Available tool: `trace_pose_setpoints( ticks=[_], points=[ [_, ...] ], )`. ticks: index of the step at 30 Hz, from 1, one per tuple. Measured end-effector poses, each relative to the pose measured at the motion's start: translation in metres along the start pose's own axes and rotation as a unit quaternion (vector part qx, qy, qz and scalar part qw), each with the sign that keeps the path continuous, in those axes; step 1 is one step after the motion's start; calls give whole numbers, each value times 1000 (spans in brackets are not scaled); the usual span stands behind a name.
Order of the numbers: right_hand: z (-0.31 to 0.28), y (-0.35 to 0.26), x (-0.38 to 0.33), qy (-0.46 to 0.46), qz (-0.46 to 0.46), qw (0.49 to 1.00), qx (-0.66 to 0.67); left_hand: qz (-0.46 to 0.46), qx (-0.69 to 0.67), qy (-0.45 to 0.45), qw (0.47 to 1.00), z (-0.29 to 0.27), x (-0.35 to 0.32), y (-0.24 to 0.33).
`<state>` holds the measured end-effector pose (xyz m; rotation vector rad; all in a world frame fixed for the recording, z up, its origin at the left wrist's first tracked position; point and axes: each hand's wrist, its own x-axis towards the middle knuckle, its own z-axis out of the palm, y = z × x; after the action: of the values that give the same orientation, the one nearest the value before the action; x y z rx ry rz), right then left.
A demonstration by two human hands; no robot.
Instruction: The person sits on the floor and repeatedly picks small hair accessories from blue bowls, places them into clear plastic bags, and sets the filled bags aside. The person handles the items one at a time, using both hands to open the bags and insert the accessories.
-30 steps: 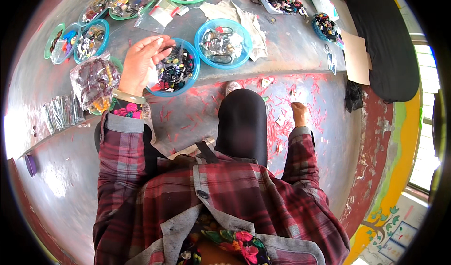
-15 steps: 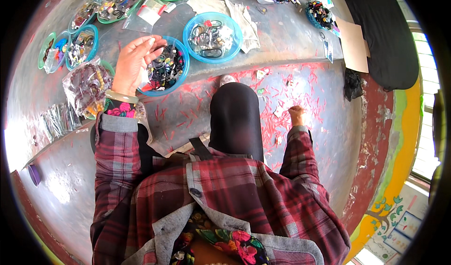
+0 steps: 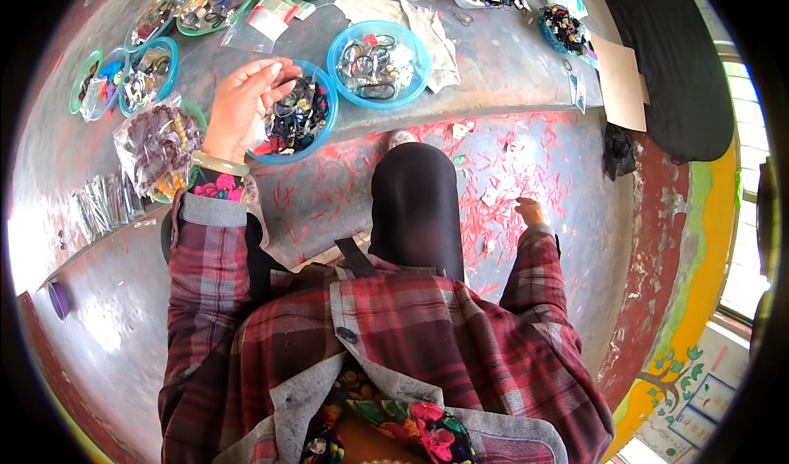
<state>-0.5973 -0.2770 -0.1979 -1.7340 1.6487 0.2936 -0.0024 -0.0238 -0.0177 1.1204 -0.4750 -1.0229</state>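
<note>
My left hand (image 3: 246, 102) is raised over the near side of a blue basket (image 3: 335, 102) filled with dark elastic hair ties and small coloured pieces (image 3: 300, 115). Its thumb and fingers are pinched together; a thin dark bit shows at the fingertips, too small to name. Something whitish shows below the palm, beside the basket. On the right, my right hand (image 3: 531, 211) hangs low over the floor beside scattered thin red strips (image 3: 493, 214). Its fingers are curled, and whatever is in them is hidden.
Another blue basket (image 3: 423, 78) with bagged hair ties stands on the raised ledge, partly on a pale cloth (image 3: 440, 41). Several baskets and a plastic bag of beads (image 3: 156, 143) sit at left. A brown cardboard sheet (image 3: 618, 82) and black bag (image 3: 617, 150) are at right.
My right hand has shifted slightly right and down, its fingers now turned toward the red strips. My left hand keeps its pinch beside the basket; the whole view has shifted slightly.
</note>
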Motion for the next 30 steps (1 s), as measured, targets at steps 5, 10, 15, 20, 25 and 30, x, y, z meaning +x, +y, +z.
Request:
trace_pose_setpoints(
  ticks=[5, 10, 15, 20, 25, 30],
  points=[
    [-14, -36, -28, -41, -36, 915, 399, 7, 0, 8, 1000, -6, -7, 4],
    [-24, 54, -9, -136, 182, 972, 57, -5, -1, -11, 1000, 10, 5, -1],
    [-15, -24, -43, -58, 69, 902, 422, 8, 3, 4, 1000, -1, -6, 4],
    [-23, -1, -18, 23, 32, 962, 269, -2, -10, -5, 1000, 5, -4, 3],
    [-38, -225, -75, 41, -128, 918, 372, 7, -88, -13, 996, 6, -8, 4],
    [-14, -416, -136, -115, -308, 875, 355, 24, -129, -3, 991, 8, -14, 17]
  ],
)
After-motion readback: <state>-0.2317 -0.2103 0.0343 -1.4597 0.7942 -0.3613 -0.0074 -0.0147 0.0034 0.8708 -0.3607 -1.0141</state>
